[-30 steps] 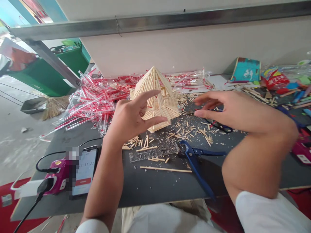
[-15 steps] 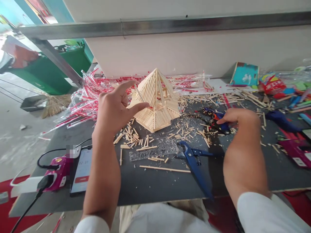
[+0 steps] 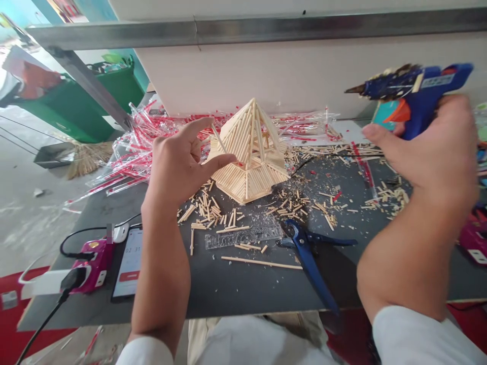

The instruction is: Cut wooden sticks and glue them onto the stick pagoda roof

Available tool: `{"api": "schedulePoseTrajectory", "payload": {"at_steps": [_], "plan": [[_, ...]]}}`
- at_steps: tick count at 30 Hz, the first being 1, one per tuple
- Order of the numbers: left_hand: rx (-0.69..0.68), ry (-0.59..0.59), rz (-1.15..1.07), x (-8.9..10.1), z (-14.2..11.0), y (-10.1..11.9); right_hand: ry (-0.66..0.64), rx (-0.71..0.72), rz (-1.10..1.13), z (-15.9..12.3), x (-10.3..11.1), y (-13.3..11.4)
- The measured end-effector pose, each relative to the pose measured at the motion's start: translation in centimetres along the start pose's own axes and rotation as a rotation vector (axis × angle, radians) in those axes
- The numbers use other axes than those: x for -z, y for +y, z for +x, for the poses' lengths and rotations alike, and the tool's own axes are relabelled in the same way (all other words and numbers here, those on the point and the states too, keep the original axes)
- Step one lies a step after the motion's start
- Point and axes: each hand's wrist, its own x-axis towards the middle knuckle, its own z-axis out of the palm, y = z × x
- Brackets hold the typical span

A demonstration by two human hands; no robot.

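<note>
My left hand (image 3: pixel 178 162) is raised above the dark table (image 3: pixel 236 286) and pinches a short wooden stick (image 3: pixel 219 140) between thumb and finger, just left of a pyramid-shaped house model (image 3: pixel 251 152) built of wooden sticks. My right hand (image 3: pixel 429 147) is lifted at the upper right and grips a blue hot glue gun (image 3: pixel 413 91), its nozzle pointing left. Cut stick pieces (image 3: pixel 207 213) lie scattered around the model.
Blue-handled cutters (image 3: pixel 310 256), a clear ruler (image 3: pixel 243 235) and a long stick (image 3: pixel 261 263) lie near the front edge. A phone (image 3: pixel 127 263) and a pink device (image 3: pixel 89 266) sit front left. Red-and-clear plastic wrappers (image 3: pixel 137 152) pile up behind. Colourful clutter fills the right side.
My right hand has picked the glue gun up off the table and raised it to the upper right. My left hand keeps holding the small stick by the model.
</note>
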Motion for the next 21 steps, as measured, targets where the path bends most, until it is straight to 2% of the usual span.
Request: {"api": "schedulePoseTrajectory", "payload": {"at_steps": [3,8,13,16,21], "plan": [[-0.020,-0.009,-0.005,-0.1,-0.1,-0.1,0.189,0.112,0.185,-1.8,1.2,-3.1],[-0.046,-0.071,-0.004,-0.3,-0.2,-0.7,0.347,0.262,0.125,-3.1,0.8,-5.4],[0.194,-0.219,0.248,-0.6,0.1,-1.3,0.535,0.550,0.169,-3.0,-1.0,-5.4],[0.256,-0.303,0.287,-0.7,0.3,-1.1,0.563,0.636,0.175,-3.1,-1.5,-5.5],[0.223,-0.334,0.270,-0.8,0.2,-0.9,0.526,0.634,0.159,-3.8,-1.1,-6.2]]}}
